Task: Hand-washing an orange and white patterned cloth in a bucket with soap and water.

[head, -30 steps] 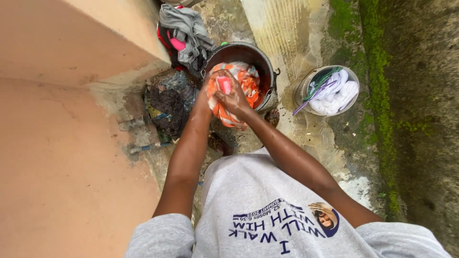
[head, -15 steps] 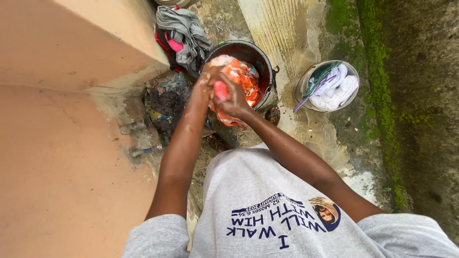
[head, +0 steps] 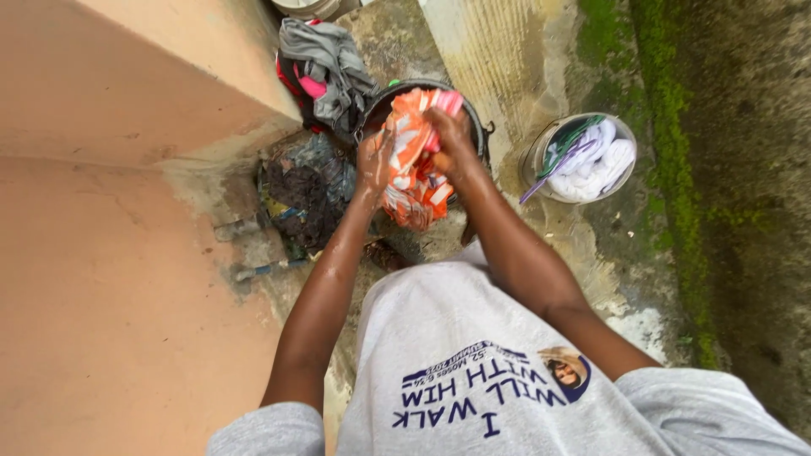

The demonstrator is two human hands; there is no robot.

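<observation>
Both our hands have lifted the orange cloth (head: 414, 160) higher above the dark bucket (head: 477, 127): left hand (head: 374, 160) clenched on it, right hand (head: 450, 135) gripping cloth and pink soap (head: 446, 108).

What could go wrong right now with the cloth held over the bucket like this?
The orange and white cloth hangs partly past the rim of the dark bucket, so its low end may drip or touch the dirty ground. The left hand and right hand look wet, and the pink piece, probably soap, might slip. The wet, mossy concrete may be slick underfoot.
</observation>
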